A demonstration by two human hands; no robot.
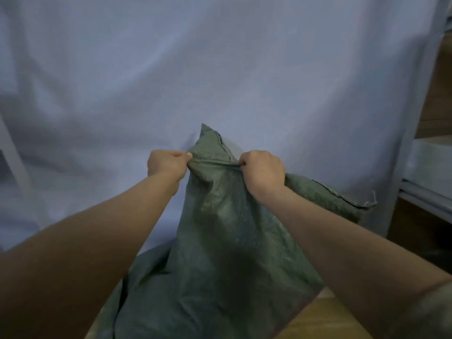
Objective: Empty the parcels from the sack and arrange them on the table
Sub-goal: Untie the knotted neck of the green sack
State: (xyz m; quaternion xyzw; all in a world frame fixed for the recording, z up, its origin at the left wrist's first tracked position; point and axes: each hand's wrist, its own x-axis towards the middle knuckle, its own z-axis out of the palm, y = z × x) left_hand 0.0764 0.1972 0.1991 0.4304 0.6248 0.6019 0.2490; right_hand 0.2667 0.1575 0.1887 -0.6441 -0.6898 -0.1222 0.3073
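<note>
A dark green woven sack (pixel 227 241) hangs from both my hands over the table covered in a pale blue cloth (pixel 195 69). My left hand (pixel 167 166) pinches a fold of the sack near its stitched corner. My right hand (pixel 263 171) grips the same fold a little to the right. The sack's stitched end points up and away from me, one corner at the top and the other at the far right. Its lower part sags down toward me. No parcels are in sight; what the sack holds is hidden.
Grey metal shelving (pixel 425 167) stands at the right edge, with wooden flooring (pixel 318 321) below it and beneath the sack. A grey bar (pixel 12 155) slants along the left edge.
</note>
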